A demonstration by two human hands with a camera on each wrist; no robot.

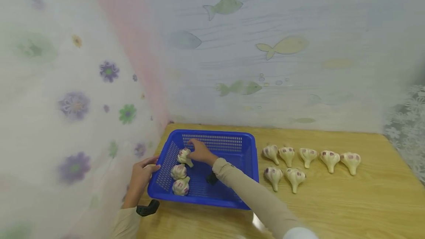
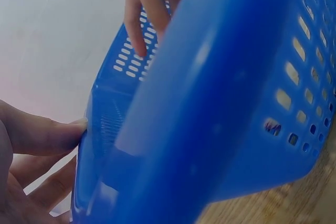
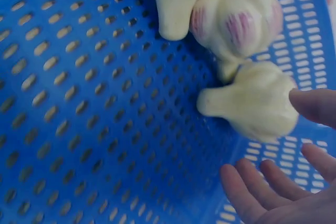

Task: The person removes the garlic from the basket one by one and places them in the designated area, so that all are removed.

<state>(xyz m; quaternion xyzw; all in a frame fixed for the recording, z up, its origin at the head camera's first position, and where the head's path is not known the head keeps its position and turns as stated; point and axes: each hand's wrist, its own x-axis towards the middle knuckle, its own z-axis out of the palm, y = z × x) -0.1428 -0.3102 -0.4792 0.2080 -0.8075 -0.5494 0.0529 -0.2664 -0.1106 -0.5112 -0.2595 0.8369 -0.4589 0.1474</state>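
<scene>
A blue plastic basket (image 1: 214,205) with slotted walls sits on the table. Three garlic bulbs, white with purple patches, lie along its left side: a far bulb (image 1: 183,155), a middle bulb (image 1: 179,172) and a near bulb (image 1: 181,186). My left hand (image 1: 141,175) holds the basket's left rim, thumb at the edge. Inside the basket, my right hand (image 1: 200,152) is beside the far bulb. In the right wrist view its fingers (image 3: 247,187) are spread, and the thumb (image 3: 315,106) is at the side of a garlic bulb (image 3: 262,100).
Several more garlic bulbs stand in two rows right of the basket, a back row (image 1: 308,155) and a front pair (image 1: 294,178). Behind the wooden table (image 1: 332,209) rises a wall with fish pictures (image 1: 289,45); a flowered wall (image 1: 74,167) is close on the left.
</scene>
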